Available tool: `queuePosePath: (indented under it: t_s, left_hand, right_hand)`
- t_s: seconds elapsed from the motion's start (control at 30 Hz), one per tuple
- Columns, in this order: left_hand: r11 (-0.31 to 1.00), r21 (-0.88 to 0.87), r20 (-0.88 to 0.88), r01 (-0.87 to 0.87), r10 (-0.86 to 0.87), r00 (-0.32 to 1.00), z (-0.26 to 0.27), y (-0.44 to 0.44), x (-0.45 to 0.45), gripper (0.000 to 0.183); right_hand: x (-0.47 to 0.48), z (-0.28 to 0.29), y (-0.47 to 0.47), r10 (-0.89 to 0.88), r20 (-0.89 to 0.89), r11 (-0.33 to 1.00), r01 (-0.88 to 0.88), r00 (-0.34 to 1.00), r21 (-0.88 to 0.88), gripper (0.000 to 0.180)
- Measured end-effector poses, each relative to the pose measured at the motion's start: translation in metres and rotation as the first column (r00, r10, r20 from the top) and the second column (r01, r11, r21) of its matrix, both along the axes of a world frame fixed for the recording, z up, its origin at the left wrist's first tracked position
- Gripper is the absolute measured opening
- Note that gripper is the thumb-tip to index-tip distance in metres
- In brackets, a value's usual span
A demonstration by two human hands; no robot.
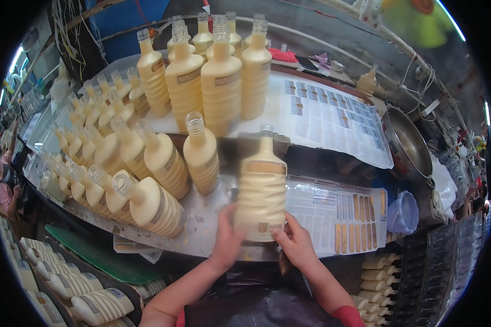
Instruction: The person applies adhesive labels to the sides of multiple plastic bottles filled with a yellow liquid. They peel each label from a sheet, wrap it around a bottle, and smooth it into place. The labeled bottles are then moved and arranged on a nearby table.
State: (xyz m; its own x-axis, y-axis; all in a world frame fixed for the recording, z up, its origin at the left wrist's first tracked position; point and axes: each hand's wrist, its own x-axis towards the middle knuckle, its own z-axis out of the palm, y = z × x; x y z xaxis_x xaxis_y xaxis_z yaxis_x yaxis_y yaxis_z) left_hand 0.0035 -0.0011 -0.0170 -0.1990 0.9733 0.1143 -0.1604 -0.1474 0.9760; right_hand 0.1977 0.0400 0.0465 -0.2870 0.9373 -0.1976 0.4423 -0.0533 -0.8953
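Observation:
A ribbed cream-coated glass bottle (262,192) stands upright between my hands at the table's front edge. It has a clear neck, a gold-brown label band on its shoulder and small labels near its base. My left hand (229,235) lies against its lower left side, slightly blurred. With thumb and fingers, my right hand (293,237) grips the lower right corner beside the small label. Right of the bottle lies a sheet of gold and silver stickers (323,216). Another sticker sheet (331,110) rests on the raised shelf behind.
Many similar bottles crowd the left of the metal table (202,229); taller ones (221,90) stand on the shelf. A metal basin (409,143) and a lilac bucket (403,212) are at the right. More bottles (102,304) lie below left and below right. A person (6,192) is at far left.

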Motion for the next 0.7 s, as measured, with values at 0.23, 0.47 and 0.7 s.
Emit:
queuePosePath:
  t_s: [0.23,0.47,0.7]
  left_hand:
    - [0.999,-0.037,0.025,-0.012,0.013,1.000,0.000,0.001,0.000,0.066]
    - [0.999,0.046,-0.202,-0.009,0.018,0.979,0.008,-0.007,-0.011,0.082]
    - [0.958,0.245,-0.591,-0.147,0.268,0.761,0.031,-0.005,-0.014,0.078]
  right_hand:
    - [0.000,-0.008,-0.001,-0.011,-0.081,1.000,0.011,0.997,-0.011,0.063]
    - [0.016,0.007,0.008,-0.002,-0.233,0.992,-0.026,0.972,-0.119,0.047]
    - [0.007,0.011,0.008,-0.051,-0.276,0.981,-0.004,0.960,-0.193,0.048]
